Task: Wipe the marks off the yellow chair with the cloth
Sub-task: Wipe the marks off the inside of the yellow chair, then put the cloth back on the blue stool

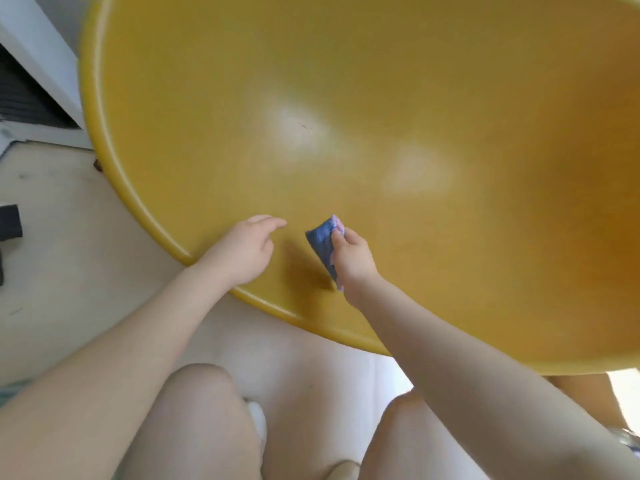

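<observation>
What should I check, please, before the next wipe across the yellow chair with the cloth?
1. Cloth gripped in right hand: ok.
2. Cloth touching the chair: cannot tell; a shadow lies under it.
3. Left hand resting near the rim, apart from the cloth: ok.
4. Marks left: not ok; a small dark mark shows further up the seat.
5. Nothing lying on the seat in the cloth's way: ok.

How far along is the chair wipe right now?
Done: the near seat of the yellow chair shows no obvious marks. In hand: the right hand grips the blue cloth near the front rim; the left hand rests beside it. Left: a small dark mark sits farther in, not yet reached.
</observation>
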